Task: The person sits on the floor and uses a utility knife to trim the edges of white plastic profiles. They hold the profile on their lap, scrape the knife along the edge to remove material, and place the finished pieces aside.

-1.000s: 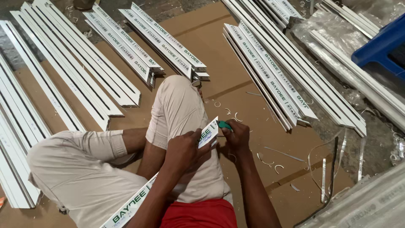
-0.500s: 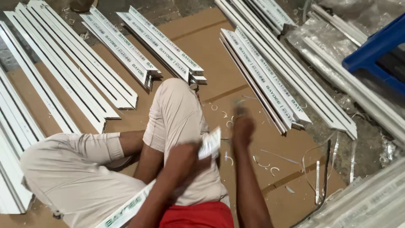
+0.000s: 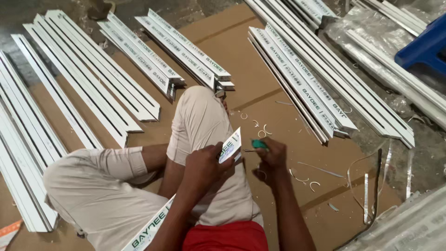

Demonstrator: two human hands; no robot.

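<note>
Hands worked a white profile strip over the lap.
Left hand (image 3: 203, 163) gripped the white profile strip (image 3: 231, 145) near its cut end; right hand (image 3: 269, 155), just beside, held a green-handled tool (image 3: 258, 144).

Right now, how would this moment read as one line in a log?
left hand: grips white strip | right hand: holds green-handled tool at strip's end | setting: cardboard sheet

left hand (image 3: 204, 165) gripping white profile strip (image 3: 230, 146), right hand (image 3: 269, 155) holding green-handled tool (image 3: 259, 144)
</note>
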